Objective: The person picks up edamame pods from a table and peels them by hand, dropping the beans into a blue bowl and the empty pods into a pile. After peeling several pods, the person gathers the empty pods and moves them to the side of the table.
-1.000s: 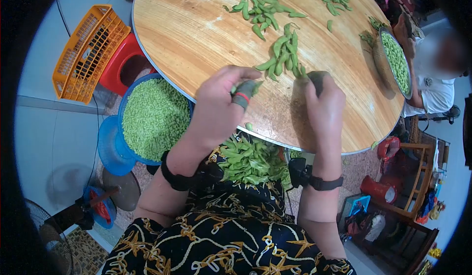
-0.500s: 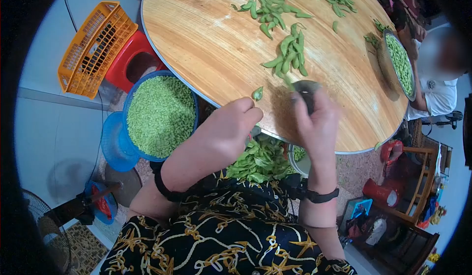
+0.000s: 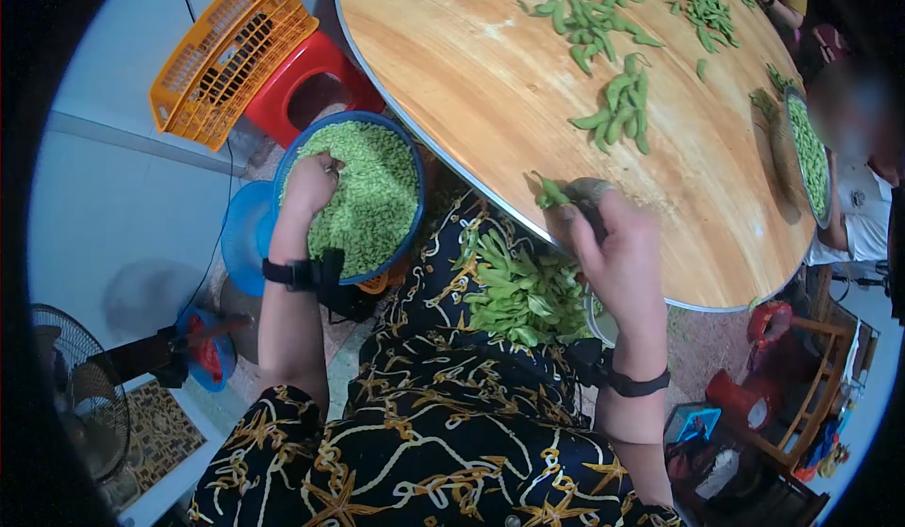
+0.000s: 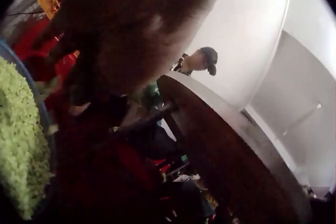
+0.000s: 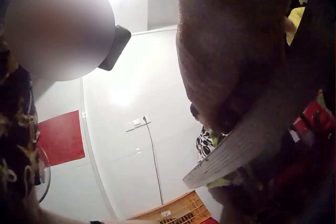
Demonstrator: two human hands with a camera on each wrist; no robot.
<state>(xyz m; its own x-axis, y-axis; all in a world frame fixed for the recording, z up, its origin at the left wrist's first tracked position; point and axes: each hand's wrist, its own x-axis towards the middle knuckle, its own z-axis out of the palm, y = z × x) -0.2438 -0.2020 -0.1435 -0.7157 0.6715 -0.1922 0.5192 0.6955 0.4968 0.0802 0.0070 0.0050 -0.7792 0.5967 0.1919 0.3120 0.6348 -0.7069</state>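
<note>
My left hand is over the left side of a blue basin heaped with shelled green beans. In the left wrist view its fingers point down beside the basin rim, loosely spread, with small green bits near them. My right hand is at the near edge of the round wooden table, pinching a green bean pod between thumb and fingers. A dark grey cover shows on its fingers. In the right wrist view that hand is mostly in shadow.
Piles of whole pods lie across the table. Green pods or husks are heaped on my lap. A bowl of beans sits at the table's right edge, near other people. A red stool and orange crate stand behind the basin.
My left hand has moved from the table edge, left and away, to over the bean basin. The right hand stays by the table edge with a pod. The head view has shifted left.
</note>
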